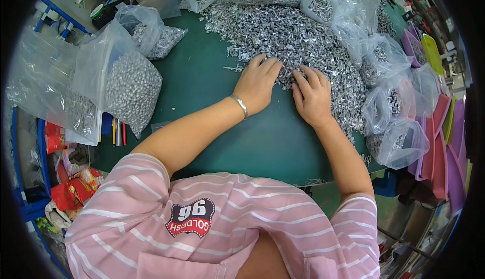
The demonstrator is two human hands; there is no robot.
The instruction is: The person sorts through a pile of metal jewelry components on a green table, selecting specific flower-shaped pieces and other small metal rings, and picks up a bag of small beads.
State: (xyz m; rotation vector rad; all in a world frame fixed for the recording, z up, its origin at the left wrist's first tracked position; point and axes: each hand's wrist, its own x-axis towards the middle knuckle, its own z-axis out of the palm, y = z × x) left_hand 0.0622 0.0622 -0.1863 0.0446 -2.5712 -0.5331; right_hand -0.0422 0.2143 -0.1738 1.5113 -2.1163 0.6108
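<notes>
A broad heap of small silver-coloured metal pieces (303, 44), like charms or jewellery findings, covers the far and right part of the green table surface (212, 119). My left hand (259, 83), with a silver-coloured bangle (240, 106) at the wrist, touches the heap's near left edge. Its fingers are bent downward, so what lies under the fingertips is hidden. To the right of it, my right hand (313, 97) rests on the near edge of the heap with fingers apart and nothing visible in its grasp. A few loose pieces (233, 68) lie just left of my left hand.
Clear plastic bags of metal pieces (398, 142) line the right side. On the left stands a bag of round silver-coloured beads (132, 89), near pens (119, 133) and a smaller bag (163, 40). Pink and purple plastic trays (439, 154) are at far right.
</notes>
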